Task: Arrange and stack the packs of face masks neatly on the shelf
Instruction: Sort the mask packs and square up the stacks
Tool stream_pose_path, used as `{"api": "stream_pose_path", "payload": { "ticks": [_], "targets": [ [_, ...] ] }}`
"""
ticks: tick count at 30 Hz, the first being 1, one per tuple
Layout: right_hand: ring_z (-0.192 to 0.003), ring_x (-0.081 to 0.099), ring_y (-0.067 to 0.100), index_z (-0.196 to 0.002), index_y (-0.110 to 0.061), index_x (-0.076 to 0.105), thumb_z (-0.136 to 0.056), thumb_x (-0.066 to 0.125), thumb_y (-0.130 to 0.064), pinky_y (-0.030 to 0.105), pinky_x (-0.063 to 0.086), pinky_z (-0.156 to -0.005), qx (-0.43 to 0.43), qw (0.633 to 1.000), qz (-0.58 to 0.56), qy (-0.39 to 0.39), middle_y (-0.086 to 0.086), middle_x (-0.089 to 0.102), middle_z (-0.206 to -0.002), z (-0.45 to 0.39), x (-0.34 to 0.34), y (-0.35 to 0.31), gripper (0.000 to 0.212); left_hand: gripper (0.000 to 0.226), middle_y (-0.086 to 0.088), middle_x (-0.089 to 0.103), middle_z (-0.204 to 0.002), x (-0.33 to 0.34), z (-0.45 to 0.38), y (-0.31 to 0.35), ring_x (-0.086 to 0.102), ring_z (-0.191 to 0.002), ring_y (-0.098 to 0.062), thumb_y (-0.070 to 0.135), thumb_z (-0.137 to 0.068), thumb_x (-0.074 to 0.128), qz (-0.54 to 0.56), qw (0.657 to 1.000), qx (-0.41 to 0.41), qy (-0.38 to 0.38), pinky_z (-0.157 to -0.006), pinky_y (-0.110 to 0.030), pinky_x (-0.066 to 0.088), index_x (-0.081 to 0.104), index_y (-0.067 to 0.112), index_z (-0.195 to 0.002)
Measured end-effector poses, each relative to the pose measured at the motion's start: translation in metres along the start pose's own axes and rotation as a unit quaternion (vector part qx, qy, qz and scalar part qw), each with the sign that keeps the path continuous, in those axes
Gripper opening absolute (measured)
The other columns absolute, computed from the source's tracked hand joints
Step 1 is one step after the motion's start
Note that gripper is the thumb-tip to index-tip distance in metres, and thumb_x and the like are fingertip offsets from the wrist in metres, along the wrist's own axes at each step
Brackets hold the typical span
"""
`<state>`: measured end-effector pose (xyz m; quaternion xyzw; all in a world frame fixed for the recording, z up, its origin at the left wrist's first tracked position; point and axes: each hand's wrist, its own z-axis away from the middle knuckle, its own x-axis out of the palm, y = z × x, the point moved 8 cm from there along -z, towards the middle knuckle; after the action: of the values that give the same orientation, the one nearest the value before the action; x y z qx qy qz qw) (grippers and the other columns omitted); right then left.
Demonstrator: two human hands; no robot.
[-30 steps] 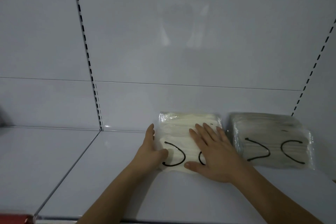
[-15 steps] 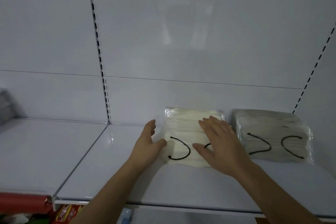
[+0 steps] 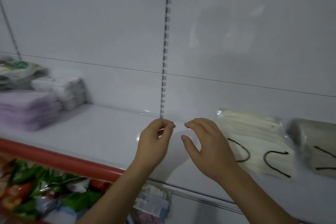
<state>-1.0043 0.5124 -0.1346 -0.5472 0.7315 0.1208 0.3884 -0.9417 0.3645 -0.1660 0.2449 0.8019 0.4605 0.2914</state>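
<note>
Both our hands, left hand (image 3: 154, 143) and right hand (image 3: 207, 147), empty, grip loosely curled; unsorted packs (image 3: 60, 89) lie far left on shelf (image 3: 112, 132), left hand nearer.

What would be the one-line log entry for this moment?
left hand: empty, above shelf | right hand: empty | white mask pack: lying flat | grey mask pack: beside it

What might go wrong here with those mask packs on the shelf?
The cream pack lies askew with its front edge near the shelf lip, so a passing arm might knock it off. Neither the left hand nor the right hand holds anything. The blurred purple stack looks loose and could slide when grabbed.
</note>
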Motion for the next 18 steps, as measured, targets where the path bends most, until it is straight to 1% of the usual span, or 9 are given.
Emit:
{"api": "stream_pose_path", "payload": {
  "ticks": [2, 4, 8, 11, 13, 15, 16, 18],
  "targets": [
    [-0.116, 0.051, 0.004, -0.123, -0.02, 0.065, -0.096, 0.052, -0.041, 0.015, 0.034, -0.098, 0.003, 1.0, -0.022, -0.003, -0.009, 0.063, -0.121, -0.013, 0.02, -0.036, 0.036, 0.019, 0.015, 0.073, -0.093, -0.04, -0.001, -0.006, 0.064, -0.09, 0.005, 0.024, -0.101, 0.054, -0.006, 1.0, 0.003, 0.011, -0.075, -0.004, 0.047, 0.072, 0.024, -0.096],
    [-0.115, 0.051, 0.002, -0.125, -0.023, 0.064, -0.097, 0.056, -0.039, 0.012, 0.034, -0.096, 0.017, 0.999, -0.049, -0.014, -0.014, 0.062, -0.12, -0.026, 0.044, -0.071, 0.033, 0.023, 0.016, 0.073, -0.09, -0.083, -0.002, -0.012, 0.066, -0.088, 0.003, 0.026, -0.102, 0.053, -0.013, 1.0, 0.004, 0.017, -0.075, -0.009, 0.049, 0.073, 0.024, -0.092],
    [-0.101, 0.054, -0.006, -0.127, -0.033, 0.059, -0.096, 0.055, -0.043, 0.017, 0.047, -0.09, 0.063, 0.99, -0.115, -0.054, -0.025, 0.057, -0.11, -0.055, 0.104, -0.14, 0.033, 0.023, 0.018, 0.072, -0.088, -0.176, -0.006, -0.027, 0.066, -0.088, 0.002, 0.027, -0.102, 0.053, -0.03, 0.999, 0.014, 0.034, -0.073, -0.009, 0.047, 0.071, 0.023, -0.088],
    [-0.094, 0.058, -0.003, -0.127, -0.034, 0.058, -0.095, 0.056, -0.047, 0.02, 0.051, -0.083, 0.096, 0.98, -0.154, -0.08, -0.021, 0.06, -0.105, -0.075, 0.15, -0.189, 0.035, 0.02, 0.014, 0.071, -0.087, -0.246, -0.01, -0.045, 0.065, -0.087, -0.002, 0.027, -0.101, 0.055, -0.047, 0.997, 0.016, 0.059, -0.072, -0.009, 0.046, 0.069, 0.023, -0.088],
    [-0.09, 0.058, -0.002, -0.127, -0.033, 0.057, -0.094, 0.056, -0.049, 0.017, 0.048, -0.078, 0.121, 0.972, -0.173, -0.104, -0.019, 0.061, -0.103, -0.085, 0.179, -0.217, 0.036, 0.017, 0.015, 0.071, -0.088, -0.291, -0.014, -0.059, 0.064, -0.088, 0.0, 0.03, -0.101, 0.056, -0.064, 0.994, 0.015, 0.086, -0.071, -0.009, 0.046, 0.069, 0.025, -0.09],
    [-0.088, 0.058, -0.003, -0.127, -0.031, 0.058, -0.095, 0.056, -0.05, 0.015, 0.045, -0.076, 0.153, 0.959, -0.201, -0.129, -0.019, 0.061, -0.102, -0.094, 0.206, -0.24, 0.038, 0.014, 0.017, 0.069, -0.094, -0.33, -0.018, -0.076, 0.062, -0.092, 0.003, 0.033, -0.101, 0.055, -0.096, 0.989, 0.007, 0.112, -0.072, -0.011, 0.045, 0.068, 0.028, -0.096],
    [-0.089, 0.058, -0.003, -0.127, -0.029, 0.058, -0.095, 0.056, -0.05, 0.016, 0.045, -0.077, 0.171, 0.951, -0.216, -0.141, -0.018, 0.062, -0.103, -0.1, 0.219, -0.25, 0.039, 0.013, 0.018, 0.068, -0.099, -0.347, -0.021, -0.084, 0.061, -0.095, 0.003, 0.032, -0.101, 0.054, -0.116, 0.986, 0.002, 0.12, -0.075, -0.013, 0.045, 0.067, 0.029, -0.1],
    [-0.094, 0.06, 0.002, -0.127, -0.026, 0.059, -0.095, 0.055, -0.051, 0.022, 0.047, -0.084, 0.211, 0.933, -0.243, -0.163, -0.016, 0.063, -0.104, -0.114, 0.244, -0.263, 0.041, 0.018, 0.016, 0.063, -0.114, -0.376, -0.031, -0.1, 0.058, -0.107, -0.004, 0.024, -0.102, 0.052, -0.177, 0.976, 0.005, 0.126, -0.085, -0.022, 0.046, 0.066, 0.026, -0.112]
  ]
}}
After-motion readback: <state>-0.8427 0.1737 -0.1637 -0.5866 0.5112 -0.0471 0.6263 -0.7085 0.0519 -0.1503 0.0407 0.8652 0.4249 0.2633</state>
